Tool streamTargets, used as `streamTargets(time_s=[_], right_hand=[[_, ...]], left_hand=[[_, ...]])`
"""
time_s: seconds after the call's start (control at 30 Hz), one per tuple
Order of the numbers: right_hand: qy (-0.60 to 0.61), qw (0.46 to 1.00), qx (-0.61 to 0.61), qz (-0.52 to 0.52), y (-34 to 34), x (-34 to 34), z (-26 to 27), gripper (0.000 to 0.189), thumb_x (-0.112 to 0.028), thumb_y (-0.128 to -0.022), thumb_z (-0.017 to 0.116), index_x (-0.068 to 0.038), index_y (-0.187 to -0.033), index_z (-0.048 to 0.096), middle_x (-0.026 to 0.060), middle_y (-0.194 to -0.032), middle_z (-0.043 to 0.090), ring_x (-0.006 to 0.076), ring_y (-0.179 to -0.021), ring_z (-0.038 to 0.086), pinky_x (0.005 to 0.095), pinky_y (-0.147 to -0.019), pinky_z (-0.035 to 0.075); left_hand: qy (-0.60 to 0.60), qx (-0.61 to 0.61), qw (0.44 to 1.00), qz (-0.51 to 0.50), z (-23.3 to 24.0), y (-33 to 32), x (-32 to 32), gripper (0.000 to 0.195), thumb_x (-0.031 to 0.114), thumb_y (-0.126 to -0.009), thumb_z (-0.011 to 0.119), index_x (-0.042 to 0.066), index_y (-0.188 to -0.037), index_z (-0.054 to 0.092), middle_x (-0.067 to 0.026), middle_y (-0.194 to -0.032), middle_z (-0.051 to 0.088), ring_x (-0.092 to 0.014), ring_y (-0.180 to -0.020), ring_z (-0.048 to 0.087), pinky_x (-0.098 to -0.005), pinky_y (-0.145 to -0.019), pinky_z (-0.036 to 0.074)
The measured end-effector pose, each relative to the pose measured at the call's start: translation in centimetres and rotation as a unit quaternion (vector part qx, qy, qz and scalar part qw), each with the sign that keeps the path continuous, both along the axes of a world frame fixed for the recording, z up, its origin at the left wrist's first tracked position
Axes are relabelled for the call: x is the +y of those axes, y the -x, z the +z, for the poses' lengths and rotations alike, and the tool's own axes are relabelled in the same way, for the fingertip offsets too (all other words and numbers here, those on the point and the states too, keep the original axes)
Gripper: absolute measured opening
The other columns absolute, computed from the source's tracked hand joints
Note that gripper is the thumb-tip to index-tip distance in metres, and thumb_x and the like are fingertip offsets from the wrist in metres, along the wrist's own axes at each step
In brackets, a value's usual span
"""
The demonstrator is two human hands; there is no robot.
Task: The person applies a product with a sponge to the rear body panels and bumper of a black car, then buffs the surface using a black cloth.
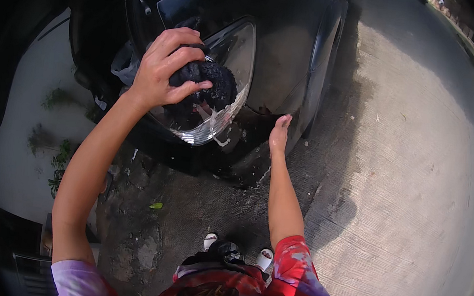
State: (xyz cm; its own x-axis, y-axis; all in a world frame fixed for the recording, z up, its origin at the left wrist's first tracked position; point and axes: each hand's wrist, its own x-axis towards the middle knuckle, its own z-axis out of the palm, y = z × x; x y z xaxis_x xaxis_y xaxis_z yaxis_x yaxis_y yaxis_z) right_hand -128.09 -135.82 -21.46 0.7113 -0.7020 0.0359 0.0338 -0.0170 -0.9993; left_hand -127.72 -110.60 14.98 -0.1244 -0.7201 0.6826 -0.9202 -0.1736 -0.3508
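My left hand [165, 68] grips a dark, wet cloth [215, 84] and presses it against the headlight [243, 58] of a black car. Soapy water runs down the lamp's lower edge, over the chrome part [197, 135]. To the right, my right hand [280, 135] holds nothing and is seen edge-on, its fingers extended close together. It lies at the bumper corner [258, 150], beside the front fender; whether the palm touches the paint is hard to tell. The cloth hides part of the lamp's middle.
A clear plastic bag [126, 64] is left of my left hand. Wet, rough concrete [197, 204] with a green leaf [156, 205] lies below the bumper. A sunlit driveway [401, 172] stretches to the right. Plants [61, 161] stand by a pale wall on the left.
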Motion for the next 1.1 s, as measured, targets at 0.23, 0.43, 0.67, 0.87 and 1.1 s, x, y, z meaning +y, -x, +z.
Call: streamTargets(time_s=[0.23,0.43,0.67,0.87,1.1], right_hand=[[0.181,0.982,-0.008,0.059,9.2,17.3,-1.9,0.081,-0.062,-0.108,0.020,-0.007,-0.166,0.011,0.0175,-0.174,0.003,0.0390,-0.160,-0.001,0.0618,-0.124,0.005],[0.138,0.990,-0.029,-0.025,-8.4,-8.4,3.4,0.076,-0.058,-0.110,0.022,-0.007,-0.166,0.014,0.0143,-0.174,0.006,0.0370,-0.160,0.003,0.0568,-0.127,0.006],[0.163,0.984,-0.032,0.072,5.7,13.7,-3.0,0.088,-0.069,-0.105,0.022,-0.007,-0.166,0.009,0.0146,-0.174,0.002,0.0385,-0.160,-0.001,0.0583,-0.126,0.003],[0.173,0.983,-0.068,-0.013,-7.9,-7.2,3.6,0.076,-0.057,-0.110,0.021,-0.004,-0.165,0.014,0.0165,-0.173,0.009,0.0387,-0.160,0.004,0.0553,-0.127,0.007],[0.234,0.952,-0.195,0.034,-1.1,7.0,7.6,0.076,-0.056,-0.110,0.026,-0.006,-0.166,0.015,0.0174,-0.173,0.014,0.0412,-0.159,0.009,0.0597,-0.125,0.009]], left_hand=[[-0.048,0.001,0.999,-0.001,-0.9,-1.0,0.9,0.049,0.036,-0.065,0.087,0.002,-0.093,0.068,-0.0189,-0.101,0.068,-0.040,-0.103,0.067,-0.0499,-0.089,0.054],[-0.058,-0.017,0.998,0.025,-1.1,-2.2,0.4,0.050,0.047,-0.081,0.073,0.001,-0.098,0.062,-0.0260,-0.105,0.066,-0.044,-0.107,0.066,-0.0582,-0.093,0.051],[-0.113,-0.019,0.992,0.061,-0.4,-2.4,2.8,0.054,0.054,-0.085,0.066,0.001,-0.094,0.060,-0.0263,-0.101,0.066,-0.045,-0.107,0.066,-0.0609,-0.092,0.050],[-0.080,0.001,0.996,0.025,-1.3,-2.7,0.5,0.050,0.046,-0.074,0.074,0.003,-0.096,0.062,-0.0241,-0.102,0.066,-0.043,-0.106,0.064,-0.0575,-0.093,0.049],[-0.077,0.003,0.997,0.026,-0.6,-1.3,1.9,0.050,0.043,-0.062,0.085,0.007,-0.092,0.067,-0.0166,-0.098,0.069,-0.039,-0.101,0.066,-0.0504,-0.086,0.053]])
